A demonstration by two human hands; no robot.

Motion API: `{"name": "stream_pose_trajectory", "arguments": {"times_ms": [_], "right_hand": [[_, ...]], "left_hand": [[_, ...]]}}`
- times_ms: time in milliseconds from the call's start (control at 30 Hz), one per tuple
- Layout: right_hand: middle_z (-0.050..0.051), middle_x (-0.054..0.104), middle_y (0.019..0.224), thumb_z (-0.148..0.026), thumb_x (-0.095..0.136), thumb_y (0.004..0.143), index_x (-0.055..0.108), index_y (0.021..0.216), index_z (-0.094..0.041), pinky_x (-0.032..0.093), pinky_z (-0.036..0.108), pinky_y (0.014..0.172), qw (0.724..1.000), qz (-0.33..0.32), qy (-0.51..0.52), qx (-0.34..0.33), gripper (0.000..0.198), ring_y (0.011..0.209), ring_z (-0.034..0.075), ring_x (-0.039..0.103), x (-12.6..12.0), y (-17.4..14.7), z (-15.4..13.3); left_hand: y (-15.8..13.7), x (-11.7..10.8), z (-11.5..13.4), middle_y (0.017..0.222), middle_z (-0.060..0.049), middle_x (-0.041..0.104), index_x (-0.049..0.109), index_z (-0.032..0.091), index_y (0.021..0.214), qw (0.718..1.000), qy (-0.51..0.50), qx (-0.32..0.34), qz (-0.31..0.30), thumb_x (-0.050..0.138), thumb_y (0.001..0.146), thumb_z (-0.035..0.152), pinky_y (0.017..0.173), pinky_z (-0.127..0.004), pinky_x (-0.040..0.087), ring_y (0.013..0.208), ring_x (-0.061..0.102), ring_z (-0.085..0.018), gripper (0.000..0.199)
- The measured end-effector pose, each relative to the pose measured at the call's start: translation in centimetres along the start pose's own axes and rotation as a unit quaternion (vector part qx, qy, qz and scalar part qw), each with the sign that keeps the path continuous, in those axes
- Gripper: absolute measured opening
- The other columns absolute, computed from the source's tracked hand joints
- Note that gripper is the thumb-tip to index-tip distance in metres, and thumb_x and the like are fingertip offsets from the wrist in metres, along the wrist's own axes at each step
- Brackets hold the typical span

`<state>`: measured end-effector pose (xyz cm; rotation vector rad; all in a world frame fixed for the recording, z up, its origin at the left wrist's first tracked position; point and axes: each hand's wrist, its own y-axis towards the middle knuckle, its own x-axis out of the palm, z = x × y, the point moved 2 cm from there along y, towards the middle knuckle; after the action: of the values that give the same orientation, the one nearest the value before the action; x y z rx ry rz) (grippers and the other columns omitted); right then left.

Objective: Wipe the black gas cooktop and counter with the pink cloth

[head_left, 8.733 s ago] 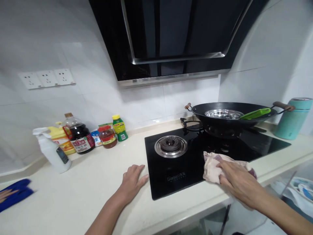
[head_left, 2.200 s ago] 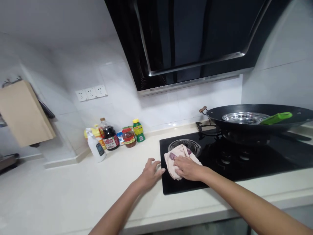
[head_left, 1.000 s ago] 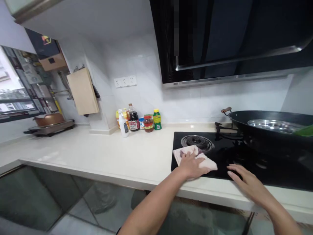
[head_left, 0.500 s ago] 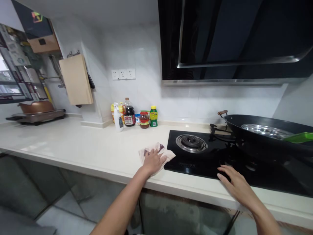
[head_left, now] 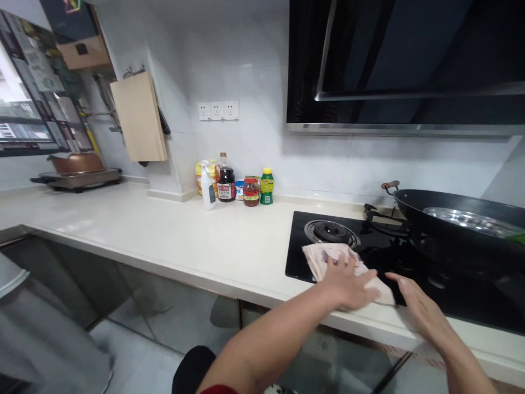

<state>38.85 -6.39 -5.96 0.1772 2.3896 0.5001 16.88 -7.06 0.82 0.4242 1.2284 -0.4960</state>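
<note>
Under my left hand (head_left: 348, 282) lies a pinkish-white cloth (head_left: 328, 257) with dark purple patches. The hand presses flat on it with fingers spread, over the front left part of the black stove top (head_left: 298, 251). The cloth reaches from near the left burner (head_left: 332, 232) to the stove's front edge. My right hand (head_left: 422, 309) is just to the right, above the counter edge, with its fingers stretched out and nothing in it. Its fingertips come close to the cloth and my left hand; whether they touch the cloth is unclear.
A large black wok (head_left: 414, 205) with a wooden handle stands at the stove's right, a shiny metal piece (head_left: 471, 220) inside. Against the wall are a white spray bottle (head_left: 208, 189), a dark sauce bottle (head_left: 226, 183), a red-lidded jar (head_left: 251, 192) and a green bottle (head_left: 267, 187).
My left hand has slid the cloth rightward from the counter onto the stove top. My right hand has shifted slightly right and lower, and the view has turned a little left.
</note>
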Motion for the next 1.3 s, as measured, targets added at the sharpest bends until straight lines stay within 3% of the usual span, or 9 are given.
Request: {"name": "stream_pose_trajectory", "arguments": {"times_ms": [100, 200, 400, 567, 733, 1000, 1067, 1133, 1300], "right_hand": [[0.007, 0.060, 0.142, -0.059, 0.029, 0.100, 0.063, 0.133, -0.027, 0.039, 0.045, 0.118, 1.000, 0.019, -0.002, 0.017, 0.056, 0.133, 0.028, 0.057, -0.4, 0.2, 1.0], [0.008, 0.062, 0.141, -0.060, 0.026, 0.100, 0.065, 0.132, -0.027, 0.040, 0.050, 0.117, 0.999, 0.023, -0.017, 0.032, 0.061, 0.133, 0.032, 0.056, -0.7, 0.5, 1.8], [0.005, 0.057, 0.148, -0.063, 0.031, 0.099, 0.063, 0.136, -0.028, 0.032, 0.050, 0.122, 0.999, 0.023, -0.006, 0.030, 0.060, 0.141, 0.032, 0.048, -0.6, 0.0, 1.7], [0.002, 0.063, 0.142, -0.068, 0.042, 0.094, 0.067, 0.130, -0.030, 0.031, 0.052, 0.123, 0.999, -0.009, -0.015, 0.026, 0.057, 0.136, 0.032, 0.054, -0.1, -0.1, 1.7], [0.006, 0.067, 0.137, -0.070, 0.043, 0.092, 0.071, 0.124, -0.029, 0.040, 0.056, 0.117, 1.000, -0.005, -0.026, 0.017, 0.059, 0.131, 0.035, 0.058, 0.1, 0.3, 2.1], [0.005, 0.067, 0.135, -0.073, 0.048, 0.087, 0.072, 0.119, -0.031, 0.044, 0.057, 0.113, 0.999, -0.021, -0.024, -0.005, 0.058, 0.129, 0.035, 0.059, 0.8, 0.5, 2.0], [0.007, 0.068, 0.134, -0.074, 0.049, 0.086, 0.073, 0.117, -0.030, 0.043, 0.058, 0.113, 0.999, -0.020, -0.027, -0.016, 0.059, 0.128, 0.036, 0.059, 0.8, 0.5, 1.9], [0.009, 0.069, 0.132, -0.073, 0.049, 0.086, 0.074, 0.115, -0.029, 0.044, 0.058, 0.112, 0.999, -0.011, -0.030, -0.025, 0.059, 0.127, 0.037, 0.060, 0.9, 0.5, 2.0], [0.009, 0.071, 0.128, -0.076, 0.049, 0.083, 0.075, 0.113, -0.029, 0.048, 0.062, 0.107, 0.999, 0.012, -0.034, -0.037, 0.062, 0.122, 0.039, 0.063, 1.0, 0.4, 2.3]], "left_hand": [[0.7, 1.8, 3.2, 0.172, -0.007, 0.015, 0.033, 0.038, 0.159, 0.998, -0.010, 0.066, 0.005, 0.029, 0.093, 0.076, 0.116, -0.072, -0.006, 0.157, 0.001, -0.043, 0.077], [-0.3, 2.6, 4.3, 0.171, -0.005, 0.021, 0.042, 0.040, 0.154, 0.995, -0.012, 0.102, 0.019, 0.034, 0.092, 0.075, 0.117, -0.070, -0.005, 0.157, 0.004, -0.041, 0.071], [-5.9, 1.0, 0.9, 0.167, -0.006, 0.032, 0.056, 0.039, 0.144, 0.995, -0.036, 0.090, 0.020, 0.035, 0.095, 0.076, 0.120, -0.062, 0.008, 0.156, 0.018, -0.035, 0.065], [-12.8, -1.7, -5.1, 0.166, -0.002, 0.035, 0.061, 0.042, 0.138, 0.994, -0.010, -0.037, 0.098, 0.047, 0.096, 0.070, 0.123, -0.054, 0.014, 0.154, 0.027, -0.030, 0.053], [-19.5, -3.9, -11.4, 0.160, -0.003, 0.046, 0.065, 0.041, 0.135, 0.968, 0.079, -0.180, 0.159, 0.051, 0.096, 0.064, 0.120, -0.049, 0.025, 0.146, 0.041, -0.030, 0.047], [-26.3, -5.7, -18.4, 0.158, -0.010, 0.047, 0.060, 0.037, 0.142, 0.848, 0.236, -0.422, 0.218, 0.052, 0.095, 0.064, 0.115, -0.065, 0.020, 0.145, 0.036, -0.044, 0.055], [-26.5, -5.5, -18.4, 0.155, -0.011, 0.050, 0.063, 0.037, 0.140, 0.825, 0.247, -0.452, 0.232, 0.049, 0.096, 0.063, 0.114, -0.066, 0.019, 0.143, 0.037, -0.045, 0.053], [-25.7, -4.8, -17.4, 0.152, -0.012, 0.054, 0.066, 0.035, 0.136, 0.827, 0.240, -0.449, 0.239, 0.048, 0.097, 0.061, 0.114, -0.066, 0.020, 0.142, 0.039, -0.044, 0.051], [-21.6, -1.5, -12.1, 0.153, -0.011, 0.052, 0.063, 0.039, 0.139, 0.896, 0.173, -0.330, 0.240, 0.042, 0.096, 0.067, 0.117, -0.066, 0.017, 0.145, 0.036, -0.043, 0.056]]}}
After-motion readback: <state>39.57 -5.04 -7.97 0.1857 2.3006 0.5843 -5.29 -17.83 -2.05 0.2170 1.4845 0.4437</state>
